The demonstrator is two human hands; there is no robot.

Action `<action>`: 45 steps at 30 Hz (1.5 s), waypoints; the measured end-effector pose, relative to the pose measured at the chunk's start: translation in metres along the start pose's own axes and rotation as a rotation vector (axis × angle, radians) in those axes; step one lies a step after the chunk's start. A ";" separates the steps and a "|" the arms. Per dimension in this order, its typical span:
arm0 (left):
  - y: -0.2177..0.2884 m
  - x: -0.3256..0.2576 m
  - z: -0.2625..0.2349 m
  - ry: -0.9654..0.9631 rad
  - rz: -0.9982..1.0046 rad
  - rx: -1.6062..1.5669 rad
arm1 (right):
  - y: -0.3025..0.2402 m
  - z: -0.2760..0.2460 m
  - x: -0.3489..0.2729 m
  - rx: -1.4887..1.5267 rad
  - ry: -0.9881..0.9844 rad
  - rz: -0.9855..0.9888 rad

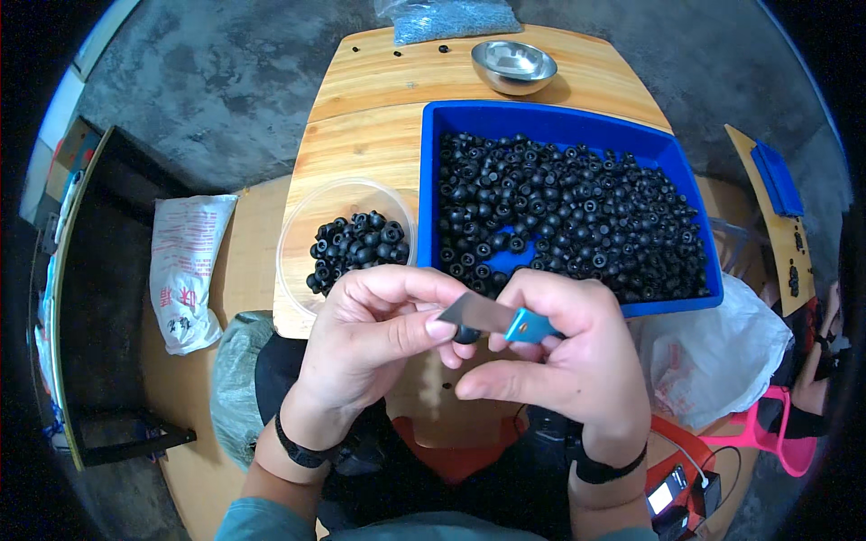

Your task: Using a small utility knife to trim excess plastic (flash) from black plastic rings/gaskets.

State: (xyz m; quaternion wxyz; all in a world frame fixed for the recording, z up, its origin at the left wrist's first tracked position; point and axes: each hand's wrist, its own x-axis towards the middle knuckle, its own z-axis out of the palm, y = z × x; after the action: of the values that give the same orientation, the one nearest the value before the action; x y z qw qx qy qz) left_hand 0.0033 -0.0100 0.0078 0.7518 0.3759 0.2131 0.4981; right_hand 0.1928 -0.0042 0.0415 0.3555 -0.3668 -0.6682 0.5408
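My left hand (361,338) pinches a small round black rubber part (466,334) between thumb and fingers, in front of the table edge. A small knife (532,326) with a blue handle is gripped in my right hand (577,347). Its flat metal blade lies across the black part, partly covering it, close to my left thumb. Just beyond my left hand, a clear round tub (283,248) holds a small heap of similar black parts (361,242). Past my right hand, a blue tray (430,180) contains a great many more, with a bare patch of its bottom showing.
A steel bowl (514,63) stands at the wooden table's (361,117) far side, near a bag of clear material (456,20). At left lies a white sack (188,270). On the right are a white plastic bag (722,347), a pink stool (785,433) and another person's arm (815,365).
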 end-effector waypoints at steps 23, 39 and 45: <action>-0.003 -0.002 0.003 0.012 -0.013 -0.015 | 0.005 0.008 0.000 -0.340 0.145 -0.182; 0.008 0.000 -0.006 0.087 0.047 0.099 | 0.013 -0.020 0.004 -0.223 0.315 -0.076; 0.033 0.008 -0.031 0.495 0.151 0.976 | 0.037 -0.051 0.016 -0.683 0.451 0.152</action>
State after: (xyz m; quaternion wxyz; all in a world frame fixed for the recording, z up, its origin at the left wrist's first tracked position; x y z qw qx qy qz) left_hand -0.0342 0.0150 0.0145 0.3800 0.5665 0.5622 0.4676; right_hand 0.2342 0.0386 0.0142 0.3100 -0.6210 -0.6858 0.2190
